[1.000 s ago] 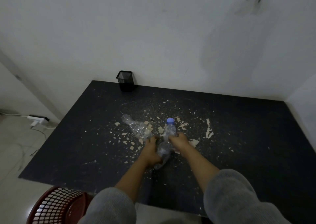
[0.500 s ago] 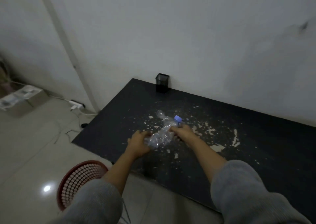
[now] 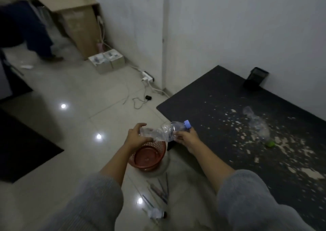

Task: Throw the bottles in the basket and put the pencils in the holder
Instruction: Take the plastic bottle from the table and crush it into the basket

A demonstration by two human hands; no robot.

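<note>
A crushed clear bottle with a blue cap point(image 3: 164, 131) is held level between both hands, just above the red basket point(image 3: 149, 156) on the floor. My left hand point(image 3: 136, 136) grips its base end and my right hand point(image 3: 187, 137) grips it near the cap. A second clear bottle with a green cap point(image 3: 257, 125) lies on the black table point(image 3: 220, 93). The black mesh holder point(image 3: 255, 78) stands at the table's back edge by the wall. Several pencils point(image 3: 161, 188) lie on the floor below the basket.
A power strip point(image 3: 147, 76) and cables run along the wall on the tiled floor. Boxes point(image 3: 107, 60) sit under a wooden desk point(image 3: 70, 0). A person's legs point(image 3: 38, 35) stand far left. A dark mat point(image 3: 23, 146) lies at left. A small bottle point(image 3: 156, 214) lies near my knees.
Both hands have lifted the blue-capped bottle off the table and carried it left over the basket. My head has turned left toward the floor.
</note>
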